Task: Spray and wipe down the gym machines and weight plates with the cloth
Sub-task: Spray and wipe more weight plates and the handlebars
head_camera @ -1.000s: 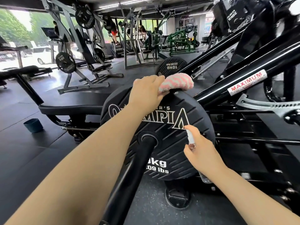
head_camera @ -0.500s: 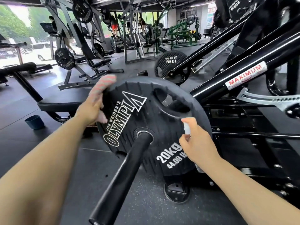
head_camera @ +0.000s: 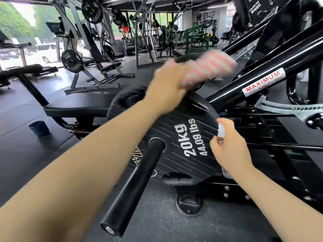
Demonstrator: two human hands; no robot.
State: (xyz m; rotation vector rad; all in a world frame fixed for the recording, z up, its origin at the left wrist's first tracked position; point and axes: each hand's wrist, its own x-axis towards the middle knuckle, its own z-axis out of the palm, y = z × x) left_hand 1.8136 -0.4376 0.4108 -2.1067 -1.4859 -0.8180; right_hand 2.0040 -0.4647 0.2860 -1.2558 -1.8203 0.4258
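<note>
While blurred, left hand (head_camera: pixel 167 84) gripping cloth (head_camera: pixel 208 69).

A: Readable text?
B: weight plate (head_camera: pixel 183 137) reads "20kg" and "44.09 lbs" in white. Sticker (head_camera: pixel 264 82) on the black frame arm (head_camera: pixel 279 55) reads "MAXIMUM" in red.
A: Others?
B: Far plates' print too blurred.

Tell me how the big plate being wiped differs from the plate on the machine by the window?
The near 20kg plate sits on a black bar pointing at the camera; the far plate hangs on a grey machine. The near one is being wiped by the left hand holding the cloth; nobody touches the far one. Both are black, round, with white lettering.
</note>
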